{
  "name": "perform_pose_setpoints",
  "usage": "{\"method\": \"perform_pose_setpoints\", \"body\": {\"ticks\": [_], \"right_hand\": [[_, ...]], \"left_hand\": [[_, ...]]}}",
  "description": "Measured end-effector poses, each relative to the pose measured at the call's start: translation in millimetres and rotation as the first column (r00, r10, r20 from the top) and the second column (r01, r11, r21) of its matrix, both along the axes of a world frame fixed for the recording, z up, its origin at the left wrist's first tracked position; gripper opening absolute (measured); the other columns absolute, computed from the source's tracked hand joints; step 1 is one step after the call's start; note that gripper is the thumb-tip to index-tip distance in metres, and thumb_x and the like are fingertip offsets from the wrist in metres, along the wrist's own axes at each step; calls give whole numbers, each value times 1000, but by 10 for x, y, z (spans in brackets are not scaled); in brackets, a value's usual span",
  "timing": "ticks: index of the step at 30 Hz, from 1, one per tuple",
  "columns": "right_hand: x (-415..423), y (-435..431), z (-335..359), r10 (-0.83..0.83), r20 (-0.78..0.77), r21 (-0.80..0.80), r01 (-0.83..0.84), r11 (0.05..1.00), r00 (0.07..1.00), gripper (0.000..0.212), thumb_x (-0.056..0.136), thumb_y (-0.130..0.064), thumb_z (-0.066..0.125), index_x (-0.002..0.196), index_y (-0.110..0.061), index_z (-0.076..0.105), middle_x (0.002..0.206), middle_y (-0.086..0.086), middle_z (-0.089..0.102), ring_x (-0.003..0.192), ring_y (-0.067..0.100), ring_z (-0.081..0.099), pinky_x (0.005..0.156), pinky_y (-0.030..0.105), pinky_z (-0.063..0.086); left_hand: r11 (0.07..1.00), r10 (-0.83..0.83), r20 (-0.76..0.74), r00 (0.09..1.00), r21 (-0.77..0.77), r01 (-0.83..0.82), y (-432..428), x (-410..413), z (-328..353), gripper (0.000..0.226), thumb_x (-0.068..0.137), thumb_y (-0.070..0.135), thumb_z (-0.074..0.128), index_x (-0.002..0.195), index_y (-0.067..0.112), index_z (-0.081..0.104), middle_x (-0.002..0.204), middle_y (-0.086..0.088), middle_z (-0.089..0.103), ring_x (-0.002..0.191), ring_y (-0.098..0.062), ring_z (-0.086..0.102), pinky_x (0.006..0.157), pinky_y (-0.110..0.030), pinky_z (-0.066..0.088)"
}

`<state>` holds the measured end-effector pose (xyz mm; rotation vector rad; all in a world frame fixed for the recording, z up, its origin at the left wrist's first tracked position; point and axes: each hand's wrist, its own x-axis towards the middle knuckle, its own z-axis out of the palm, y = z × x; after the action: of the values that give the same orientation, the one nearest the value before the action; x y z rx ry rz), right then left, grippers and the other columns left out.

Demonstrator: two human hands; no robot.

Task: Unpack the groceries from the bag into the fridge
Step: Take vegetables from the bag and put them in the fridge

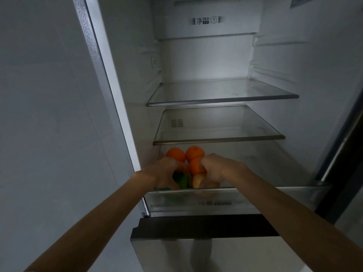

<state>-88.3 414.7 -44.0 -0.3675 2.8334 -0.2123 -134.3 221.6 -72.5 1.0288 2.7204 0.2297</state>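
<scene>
Lower centre, on the bottom glass shelf (265, 173) of the fridge (196, 61), I am seeing hands close together: left hand (163, 171) is curling round a glossy green vegetable (181, 180), right hand (220, 169) is gripping a round orange (196, 166).

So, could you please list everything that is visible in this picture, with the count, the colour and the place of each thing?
oranges: three plainly visible, orange, close together at the left of the lowest shelf
green thing: one, green, in front of the oranges; kind unclear
yellow thing: one, yellow, right of the green thing; kind unclear
glass shelves: two, clear, above the produce
lowest shelf: one, clear front edge, bears the produce
fridge: one, white inside, open
door: one, dark edge, far right
wall: one, pale tiles, left of the fridge
left hand: one, apparently curled round the green thing
right hand: one, fingers curled on the front orange
</scene>
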Motion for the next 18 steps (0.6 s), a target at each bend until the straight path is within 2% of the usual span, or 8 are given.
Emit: {"method": "perform_pose_setpoints", "body": {"ticks": [2, 3, 5, 7, 11, 15, 17, 18], "right_hand": [[66, 27, 36, -14, -62, -39, 12, 999, 998, 31, 82, -33, 72, 109, -21, 64, 107, 3, 60, 98, 20, 59, 78, 26, 44], [83, 54, 51, -30, -80, -67, 25, 997, 996, 32, 83, -33, 70, 111, -19, 65, 107, 5, 62, 101, 23, 60, 82, 29, 46], [161, 100, 91, -52, -122, -104, 39, 994, 991, 24, 87, -32, 65, 104, -15, 68, 104, 4, 66, 97, 22, 62, 82, 29, 46], [290, 138, 144, -95, -196, -137, 68, 988, 976, 20, 89, -31, 64, 102, -18, 70, 99, -3, 66, 91, 13, 61, 80, 27, 44], [686, 114, 231, -219, -363, -260, 127, 957, 906, 20, 93, -31, 60, 102, -20, 73, 95, -5, 71, 83, 9, 62, 77, 25, 47], [1172, 35, 251, -340, -501, -344, 177, 922, 796, 19, 93, -26, 62, 102, -16, 75, 92, -7, 69, 75, 1, 56, 69, 3, 37], [1457, -14, 258, -403, -556, -357, 228, 906, 727, 17, 92, -24, 63, 101, -17, 75, 93, -4, 71, 73, 2, 55, 70, 6, 39], [1610, -41, 258, -431, -563, -364, 257, 895, 705, 17, 92, -24, 63, 100, -16, 75, 94, 0, 72, 76, 7, 59, 73, 14, 46]], "left_hand": [[1000, -16, 1, 1000, 2, 16, -24, 22, 56, 44, 73, 46, 75, 114, 37, 61, 112, 12, 61, 103, -11, 59, 90, -38, 54], [999, -30, 2, 1000, 11, 30, -26, 29, 88, 41, 74, 45, 75, 112, 37, 62, 111, 12, 62, 102, -10, 58, 90, -36, 53], [998, -46, -32, 998, 44, 47, -26, 73, 157, 31, 78, 47, 72, 105, 34, 66, 105, 12, 62, 96, -8, 58, 88, -35, 52], [995, -44, -95, 995, 81, 51, -32, 117, 181, 26, 82, 51, 64, 97, 30, 68, 98, 9, 62, 89, -9, 59, 83, -39, 54], [987, -95, -229, 969, 108, 122, -64, 270, 258, 27, 91, 50, 54, 100, 29, 67, 100, 4, 65, 86, -12, 62, 78, -35, 55], [937, -156, -353, 923, 242, 251, -61, 562, 404, 16, 96, 28, 53, 100, 24, 68, 89, 8, 61, 77, -11, 55, 67, -29, 44], [893, -182, -393, 901, 318, 319, -64, 696, 418, 14, 94, 27, 55, 101, 27, 68, 91, 10, 62, 80, -10, 58, 70, -30, 50], [874, -204, -405, 891, 334, 352, -55, 778, 420, 13, 94, 28, 56, 101, 27, 67, 94, 10, 64, 81, -9, 59, 72, -30, 51]]}}
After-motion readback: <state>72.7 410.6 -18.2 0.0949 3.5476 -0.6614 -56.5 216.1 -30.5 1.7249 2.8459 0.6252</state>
